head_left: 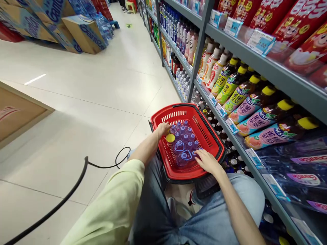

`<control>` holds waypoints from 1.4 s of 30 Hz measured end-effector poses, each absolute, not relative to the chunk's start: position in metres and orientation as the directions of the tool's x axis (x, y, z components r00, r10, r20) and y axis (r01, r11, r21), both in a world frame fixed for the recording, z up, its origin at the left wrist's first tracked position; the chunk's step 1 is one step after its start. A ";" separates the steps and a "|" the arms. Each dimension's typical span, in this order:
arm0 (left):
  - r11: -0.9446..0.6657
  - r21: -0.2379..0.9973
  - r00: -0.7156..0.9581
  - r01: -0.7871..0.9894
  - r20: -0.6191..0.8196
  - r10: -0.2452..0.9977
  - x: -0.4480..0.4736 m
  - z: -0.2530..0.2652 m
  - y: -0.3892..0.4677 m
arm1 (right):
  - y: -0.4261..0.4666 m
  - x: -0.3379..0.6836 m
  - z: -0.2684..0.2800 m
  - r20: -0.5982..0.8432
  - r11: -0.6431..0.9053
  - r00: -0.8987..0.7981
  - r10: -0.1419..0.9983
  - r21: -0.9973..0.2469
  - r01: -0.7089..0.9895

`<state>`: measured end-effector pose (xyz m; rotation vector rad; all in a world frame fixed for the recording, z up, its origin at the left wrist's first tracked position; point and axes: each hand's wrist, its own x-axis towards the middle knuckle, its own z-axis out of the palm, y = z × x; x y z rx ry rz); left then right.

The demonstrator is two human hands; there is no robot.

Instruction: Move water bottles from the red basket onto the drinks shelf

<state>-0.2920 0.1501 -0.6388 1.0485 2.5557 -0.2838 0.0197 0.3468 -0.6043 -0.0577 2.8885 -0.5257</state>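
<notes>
A red shopping basket (pixel 173 173) with black handles rests in front of my knees. Inside stand several clear bottles with blue caps (pixel 186 136); the two nearest are larger and have blue carrying loops (pixel 187 155). At the basket's left side, my left hand (pixel 162 129) is closed beside a bottle with a yellow cap (pixel 170 138), apparently gripping it; the fingertips are partly hidden. My right hand (pixel 207 160) reaches over the right rim, its fingers stretched out and apart at the large bottle's loop, holding nothing that I can make out.
Drink shelves (pixel 230 136) run close along the right, with yellow-capped tea bottles (pixel 273 131) lying tilted on them. A black cable (pixel 68 195) curves across the floor at left. Cardboard cartons (pixel 83 34) are stacked behind, and a wooden-coloured box (pixel 20 112) stands at far left.
</notes>
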 end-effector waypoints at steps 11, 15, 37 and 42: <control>0.674 -0.055 -0.631 0.737 -0.414 0.656 -0.285 -0.612 0.140 | 0.351 0.030 -0.607 -0.420 0.944 -0.906 -0.042 -0.315 0.102; 0.668 -0.053 -0.628 0.742 -0.405 0.665 -0.273 -0.605 0.140 | 0.352 0.029 -0.612 -0.414 0.933 -0.909 -0.044 -0.343 0.111; 0.100 0.835 -0.531 0.542 0.247 0.811 -0.099 -0.551 0.236 | 0.362 0.007 -0.593 0.397 0.451 -0.767 0.504 -0.878 -0.159; -0.087 0.921 -0.465 0.380 0.272 0.842 -0.108 -0.541 0.243 | 0.373 -0.007 -0.588 0.072 -0.199 -0.702 0.708 -0.934 -0.296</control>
